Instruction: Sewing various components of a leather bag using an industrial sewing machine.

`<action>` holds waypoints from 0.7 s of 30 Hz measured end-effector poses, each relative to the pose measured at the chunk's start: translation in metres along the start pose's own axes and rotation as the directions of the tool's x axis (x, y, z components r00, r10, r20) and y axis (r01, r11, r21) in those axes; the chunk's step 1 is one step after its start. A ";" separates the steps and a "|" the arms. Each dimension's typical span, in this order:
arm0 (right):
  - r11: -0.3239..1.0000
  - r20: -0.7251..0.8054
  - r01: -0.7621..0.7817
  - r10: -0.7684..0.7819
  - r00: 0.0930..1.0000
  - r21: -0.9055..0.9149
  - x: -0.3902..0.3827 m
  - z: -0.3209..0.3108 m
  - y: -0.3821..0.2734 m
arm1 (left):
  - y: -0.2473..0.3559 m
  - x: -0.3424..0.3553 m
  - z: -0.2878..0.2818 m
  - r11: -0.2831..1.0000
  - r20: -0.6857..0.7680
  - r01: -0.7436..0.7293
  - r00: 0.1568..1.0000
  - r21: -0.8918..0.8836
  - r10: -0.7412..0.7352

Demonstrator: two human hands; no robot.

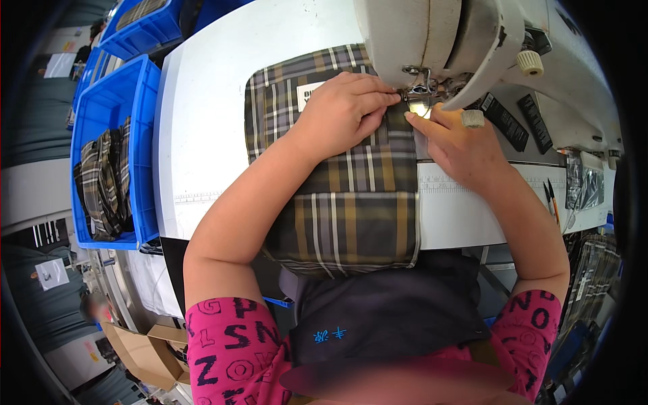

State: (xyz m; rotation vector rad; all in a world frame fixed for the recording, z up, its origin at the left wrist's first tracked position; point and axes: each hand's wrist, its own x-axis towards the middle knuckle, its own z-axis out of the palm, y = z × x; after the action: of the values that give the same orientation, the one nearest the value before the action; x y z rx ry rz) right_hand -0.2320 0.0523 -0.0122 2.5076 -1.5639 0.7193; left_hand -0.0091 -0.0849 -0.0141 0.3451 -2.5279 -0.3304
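Observation:
A folded plaid fabric piece [341, 226] with a white label [304, 98] lies under the white sewing machine [398, 34]. My left hand [337, 115] is closed on the fabric, fingers together and bent, tips just left of the presser foot [422, 91]. My right hand [459, 145] grips the fabric's right edge just below the lit needle area, with its index fingertip on the cloth and its other fingers partly hidden behind it and a machine knob.
Blue bins [145, 81] holding plaid pieces stand left of the white worktable [202, 101]. Dark packets [506, 121], pens [553, 202] and a plastic bag [584, 179] lie right. An open cardboard box [138, 358] is lower left; more plaid fabric [590, 270] is at right.

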 end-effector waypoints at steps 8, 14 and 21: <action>1.000 0.027 -0.018 0.017 0.999 0.010 -0.003 0.000 0.004 | -0.017 0.011 0.000 0.999 -0.016 -0.008 1.000 0.052 0.009; 0.999 0.041 -0.036 0.035 0.999 0.020 -0.004 -0.001 0.005 | -0.018 0.012 0.001 0.997 -0.003 0.017 1.000 0.069 -0.017; 0.999 0.050 -0.047 0.047 0.998 0.002 -0.004 0.001 0.002 | -0.020 0.012 0.005 0.987 0.104 0.118 0.986 0.108 -0.129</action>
State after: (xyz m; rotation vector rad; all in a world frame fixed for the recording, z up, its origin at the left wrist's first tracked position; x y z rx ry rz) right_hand -0.2351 0.0541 -0.0158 2.5179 -1.6448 0.6705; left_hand -0.0180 -0.1069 -0.0186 0.5388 -2.6447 -0.2757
